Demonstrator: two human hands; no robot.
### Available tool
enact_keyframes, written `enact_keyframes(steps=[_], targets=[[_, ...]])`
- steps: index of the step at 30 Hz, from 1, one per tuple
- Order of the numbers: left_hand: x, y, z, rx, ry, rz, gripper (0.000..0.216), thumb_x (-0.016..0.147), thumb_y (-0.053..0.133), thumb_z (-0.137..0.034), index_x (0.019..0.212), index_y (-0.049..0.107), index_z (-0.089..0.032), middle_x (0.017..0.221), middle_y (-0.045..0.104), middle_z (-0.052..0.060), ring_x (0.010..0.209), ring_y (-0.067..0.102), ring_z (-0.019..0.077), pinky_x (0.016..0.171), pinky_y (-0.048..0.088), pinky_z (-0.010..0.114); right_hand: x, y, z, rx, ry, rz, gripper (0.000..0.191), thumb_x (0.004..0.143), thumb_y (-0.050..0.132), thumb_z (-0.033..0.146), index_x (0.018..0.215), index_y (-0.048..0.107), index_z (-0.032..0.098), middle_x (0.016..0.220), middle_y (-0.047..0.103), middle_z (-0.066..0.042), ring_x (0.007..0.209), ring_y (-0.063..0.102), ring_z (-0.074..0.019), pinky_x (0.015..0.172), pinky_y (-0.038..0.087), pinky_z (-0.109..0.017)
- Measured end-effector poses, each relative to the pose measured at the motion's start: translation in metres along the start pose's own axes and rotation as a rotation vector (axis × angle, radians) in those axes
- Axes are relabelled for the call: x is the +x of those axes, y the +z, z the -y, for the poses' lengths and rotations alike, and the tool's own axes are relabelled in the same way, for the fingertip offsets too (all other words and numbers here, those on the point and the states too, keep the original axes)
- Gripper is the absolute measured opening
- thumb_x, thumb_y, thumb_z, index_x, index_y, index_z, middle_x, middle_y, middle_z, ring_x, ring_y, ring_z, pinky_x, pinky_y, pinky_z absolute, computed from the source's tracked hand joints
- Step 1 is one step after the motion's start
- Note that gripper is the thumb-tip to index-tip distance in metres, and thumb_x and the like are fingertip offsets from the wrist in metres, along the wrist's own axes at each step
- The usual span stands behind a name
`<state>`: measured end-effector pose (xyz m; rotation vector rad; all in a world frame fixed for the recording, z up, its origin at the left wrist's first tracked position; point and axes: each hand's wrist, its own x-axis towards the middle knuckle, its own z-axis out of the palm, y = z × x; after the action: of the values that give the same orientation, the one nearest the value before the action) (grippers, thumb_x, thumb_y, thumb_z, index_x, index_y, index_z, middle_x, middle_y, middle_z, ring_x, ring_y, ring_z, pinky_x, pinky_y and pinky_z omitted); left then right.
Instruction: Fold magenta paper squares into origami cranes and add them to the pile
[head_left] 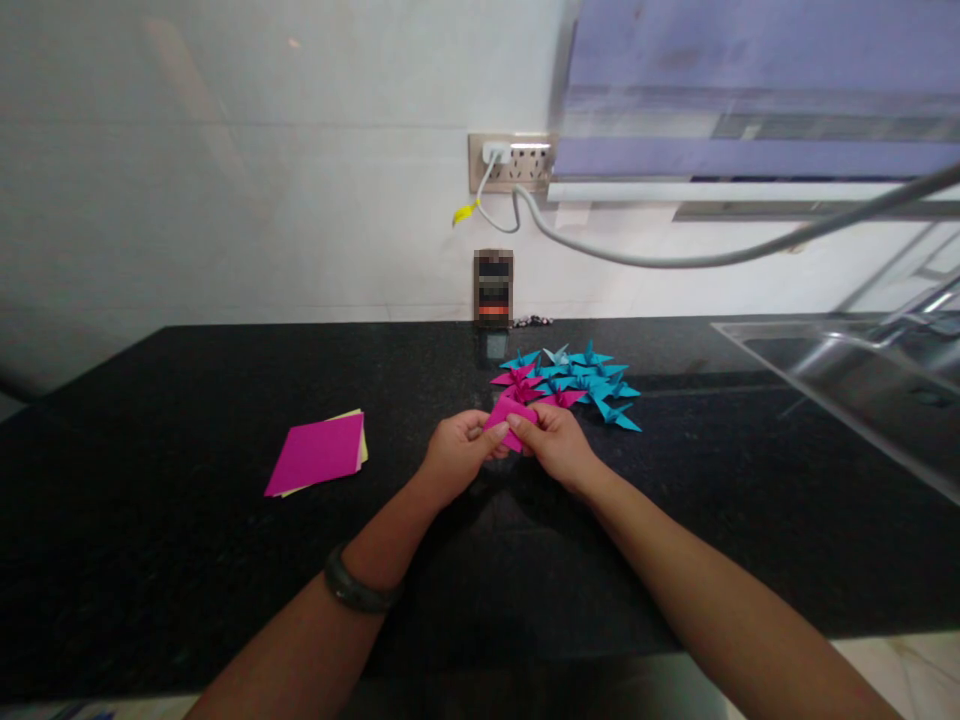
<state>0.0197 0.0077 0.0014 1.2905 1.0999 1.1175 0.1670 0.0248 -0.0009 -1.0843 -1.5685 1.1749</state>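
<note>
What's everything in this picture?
Folded paper: one, pink, centre, held
Origami cranes: several, blues and pinks, beyond folded paper
Paper stack: one, pink over yellow, left
Phone-like device: one, dark, back centre
Beaded strand: one, dark-and-pale, beside device
Socket panel: one, beige, upper centre
Plug, cable: one each, white, at panel
Tag: one, yellow, on cable
Blind: one, purple, upper right
Sink, faucet: one each, silver, right
Countertop: one, black, below
Wall: one, white, behind
Wristband: one, dark, left forearm
Left hand, right hand: one each, bare, centre

**One head-worn view, forward and down**

Looking from above, it faces across the flat, glossy black stone-like countertop (187, 570) to the pale grey tiled wall (300, 200); the bare left hand (457, 452) and bare right hand (562, 445) appear near, mid-frame.
</note>
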Motion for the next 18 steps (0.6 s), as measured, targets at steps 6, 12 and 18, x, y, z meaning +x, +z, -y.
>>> enact_keyframes(steps=[6, 12, 18], targets=[[0.0, -0.0015, 0.001, 0.051, -0.021, 0.013, 0.023, 0.07, 0.061, -0.036, 0.067, 0.057, -0.014, 0.054, 0.062, 0.001, 0.049, 0.057, 0.0104, 0.052, 0.045, 0.023, -0.0003, 0.001, 0.0003, -0.009, 0.004, 0.02, 0.035, 0.07, 0.054, 0.047, 0.056, 0.044, 0.017, 0.047, 0.04, 0.005, 0.043, 0.034, -0.0066, 0.045, 0.025, -0.022], [-0.003, -0.0021, -0.0074, 0.143, 0.028, -0.04, 0.025, 0.073, 0.055, -0.033, 0.056, 0.052, -0.015, 0.045, 0.053, -0.003, 0.042, 0.047, 0.0076, 0.047, 0.038, 0.02, -0.0021, 0.0034, 0.0023, 0.02, 0.021, 0.012, 0.034, 0.071, 0.057, 0.047, 0.058, 0.047, 0.016, 0.048, 0.043, 0.005, 0.044, 0.037, -0.0069, 0.045, 0.026, -0.021], [-0.0025, -0.0018, -0.0047, 0.156, 0.04, -0.033, 0.023, 0.072, 0.054, -0.033, 0.058, 0.051, -0.016, 0.044, 0.051, -0.004, 0.04, 0.044, 0.0075, 0.045, 0.035, 0.02, -0.0032, 0.0027, 0.0033, 0.128, 0.091, 0.081, 0.035, 0.062, 0.069, 0.044, 0.062, 0.049, 0.016, 0.052, 0.047, 0.005, 0.046, 0.041, -0.0068, 0.046, 0.03, -0.02]])
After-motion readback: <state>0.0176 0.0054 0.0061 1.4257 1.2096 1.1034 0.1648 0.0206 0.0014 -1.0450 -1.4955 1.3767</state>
